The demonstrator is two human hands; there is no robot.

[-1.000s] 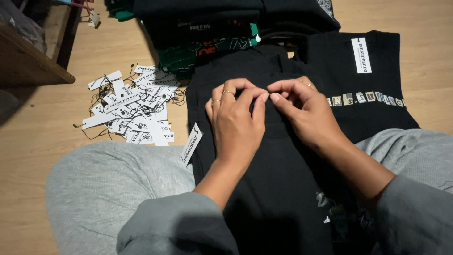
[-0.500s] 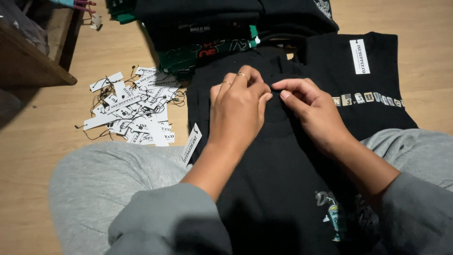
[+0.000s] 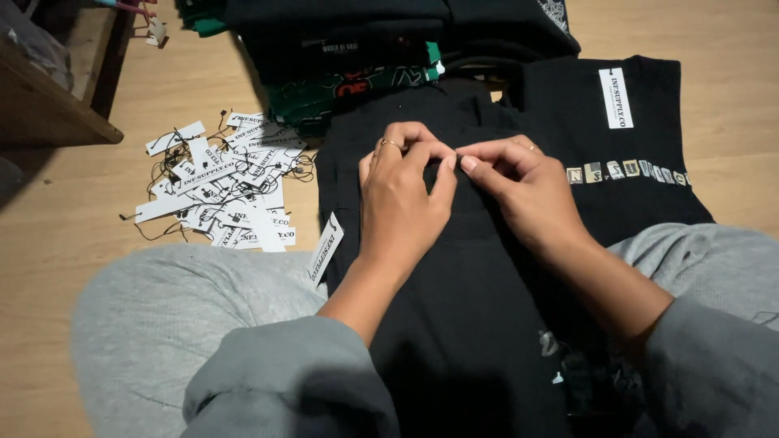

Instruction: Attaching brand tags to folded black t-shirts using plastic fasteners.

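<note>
Far left we see a wooden furniture edge (image 3: 57, 113) on the wood floor (image 3: 65, 219). Next, a loose pile of white paper hang tags (image 3: 227, 182) with black strings lies on the floor, well apart from the hands. One more white tag (image 3: 326, 247) hangs at the left edge of the black garment (image 3: 454, 324), just beside our grey-trousered left knee (image 3: 162, 324).

The black garment lies over the lap, between both knees, running from the floor toward the body. Our left hand (image 3: 402, 203) rests on its upper part, ring on one finger, thumb and fingertips pinched together on a small fold of the black fabric. Our right hand (image 3: 523, 191) meets it fingertip to fingertip at that same spot, thumb and forefinger closed on the fabric too; also a ring. Whatever small item sits between the fingertips is too small to tell. Grey sleeves cover both forearms lower down.

Above the hands, a stack of folded dark garments (image 3: 365, 40) sits on the floor, one with a green print showing at its edge (image 3: 349, 85). Right of the hands, another black shirt (image 3: 625, 154) lies flat, touching the lap garment, with a white rectangular label (image 3: 616, 97) near the neck and a row of pale letter patches across the chest. Far right, the right knee (image 3: 706, 268) in grey.
</note>
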